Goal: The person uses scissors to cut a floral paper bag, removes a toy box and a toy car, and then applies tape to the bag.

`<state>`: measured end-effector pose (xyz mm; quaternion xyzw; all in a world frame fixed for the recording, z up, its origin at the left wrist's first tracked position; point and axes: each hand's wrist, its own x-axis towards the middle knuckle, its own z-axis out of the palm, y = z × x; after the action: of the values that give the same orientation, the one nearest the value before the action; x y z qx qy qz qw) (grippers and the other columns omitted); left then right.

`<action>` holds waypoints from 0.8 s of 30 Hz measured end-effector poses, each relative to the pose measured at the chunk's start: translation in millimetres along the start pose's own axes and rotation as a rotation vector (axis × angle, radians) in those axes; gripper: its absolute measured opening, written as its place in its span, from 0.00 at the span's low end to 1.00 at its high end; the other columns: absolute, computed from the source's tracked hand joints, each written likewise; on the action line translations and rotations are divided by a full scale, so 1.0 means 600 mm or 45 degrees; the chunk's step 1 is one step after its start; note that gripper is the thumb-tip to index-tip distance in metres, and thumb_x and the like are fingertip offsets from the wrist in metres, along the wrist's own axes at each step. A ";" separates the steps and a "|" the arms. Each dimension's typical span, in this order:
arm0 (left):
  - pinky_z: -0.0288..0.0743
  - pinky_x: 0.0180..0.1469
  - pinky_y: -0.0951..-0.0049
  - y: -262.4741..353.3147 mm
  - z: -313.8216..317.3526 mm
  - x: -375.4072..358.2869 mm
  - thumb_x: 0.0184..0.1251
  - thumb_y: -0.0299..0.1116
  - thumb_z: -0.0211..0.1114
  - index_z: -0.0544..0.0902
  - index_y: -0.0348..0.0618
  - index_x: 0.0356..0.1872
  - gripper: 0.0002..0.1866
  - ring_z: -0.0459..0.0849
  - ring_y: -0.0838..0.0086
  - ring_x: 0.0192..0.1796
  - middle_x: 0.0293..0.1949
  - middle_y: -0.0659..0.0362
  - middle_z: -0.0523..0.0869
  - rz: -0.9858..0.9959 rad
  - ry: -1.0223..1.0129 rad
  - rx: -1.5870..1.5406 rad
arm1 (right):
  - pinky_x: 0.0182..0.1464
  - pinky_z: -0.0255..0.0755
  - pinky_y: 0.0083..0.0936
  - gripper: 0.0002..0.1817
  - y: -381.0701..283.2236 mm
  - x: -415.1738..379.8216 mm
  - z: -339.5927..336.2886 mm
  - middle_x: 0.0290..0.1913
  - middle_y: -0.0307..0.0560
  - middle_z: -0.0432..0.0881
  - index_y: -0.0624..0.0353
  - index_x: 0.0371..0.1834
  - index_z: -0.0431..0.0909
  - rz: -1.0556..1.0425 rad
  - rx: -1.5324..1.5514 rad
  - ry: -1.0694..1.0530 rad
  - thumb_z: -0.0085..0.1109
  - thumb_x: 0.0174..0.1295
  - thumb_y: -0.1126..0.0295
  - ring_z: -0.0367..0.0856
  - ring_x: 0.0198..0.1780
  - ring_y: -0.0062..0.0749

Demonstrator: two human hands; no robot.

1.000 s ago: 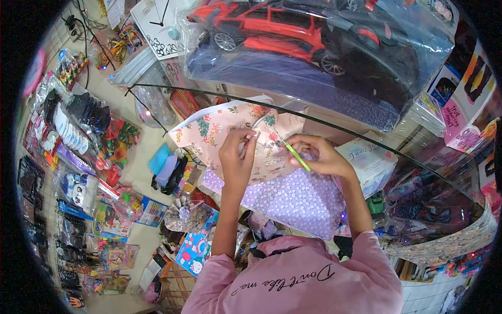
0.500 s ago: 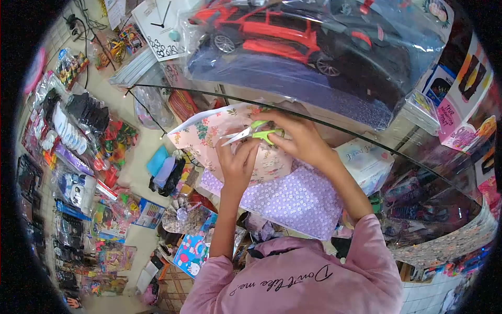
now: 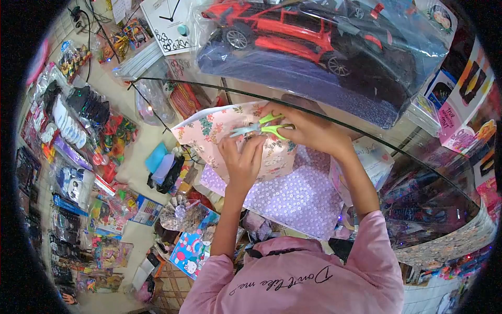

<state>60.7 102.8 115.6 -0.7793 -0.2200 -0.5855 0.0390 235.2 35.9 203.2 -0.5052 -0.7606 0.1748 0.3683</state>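
left hand [image 3: 241,162]: fingers curled, pinching the floral paper [image 3: 219,131] at its near edge, just below the scissor blades. Closed on the sheet.
paper: pink with flower print, lying flat over a purple dotted sheet [image 3: 293,196] on the glass counter [image 3: 418,157]. Left corner juts out past the counter edge.
scissors [image 3: 259,127]: green handles, silver blades. Sit on top of the paper, directly above the left fingertips and touching or nearly touching them; can't tell which.
scissors axis: long axis roughly horizontal in view, slightly tilted. Tips point left, handles to the right inside the right hand. Blades look slightly parted; how far, can't tell.
right hand [image 3: 308,131]: wrapped around the green handles, fingers through or over the loops. Closed on the scissors. Hand rests over the right part of the paper.
relation: blades sit between the two hands, left of the right-hand grip, above the left-hand pinch.
toy car [image 3: 314,36]: red and black, bagged in plastic, at the far side of the counter, well apart from both hands.
box [image 3: 374,159]: white, just right of the right forearm.
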 end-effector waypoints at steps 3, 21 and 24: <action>0.59 0.56 0.58 0.014 -0.001 0.013 0.55 0.32 0.70 0.85 0.51 0.42 0.12 0.71 0.59 0.54 0.53 0.51 0.75 -0.098 -0.030 -0.003 | 0.63 0.65 0.29 0.22 0.020 0.001 0.005 0.58 0.49 0.75 0.60 0.60 0.68 -0.041 -0.001 0.030 0.54 0.60 0.75 0.73 0.61 0.34; 0.56 0.62 0.56 0.023 0.000 0.015 0.54 0.25 0.67 0.82 0.49 0.39 0.11 0.65 0.54 0.63 0.61 0.49 0.69 -0.160 -0.056 -0.077 | 0.54 0.72 0.27 0.19 0.007 0.006 0.006 0.48 0.51 0.81 0.61 0.55 0.73 -0.080 -0.268 0.305 0.57 0.60 0.70 0.81 0.51 0.36; 0.55 0.65 0.56 0.021 -0.004 0.012 0.55 0.25 0.67 0.82 0.49 0.37 0.09 0.64 0.55 0.65 0.62 0.49 0.68 -0.196 -0.086 -0.125 | 0.53 0.72 0.28 0.19 0.006 0.002 0.003 0.47 0.52 0.81 0.61 0.55 0.73 -0.108 -0.395 0.335 0.57 0.60 0.68 0.81 0.51 0.40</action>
<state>65.2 92.7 125.6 -0.7803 -0.2515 -0.5702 -0.0519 235.9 39.0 199.9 -0.5418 -0.7445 -0.0274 0.3893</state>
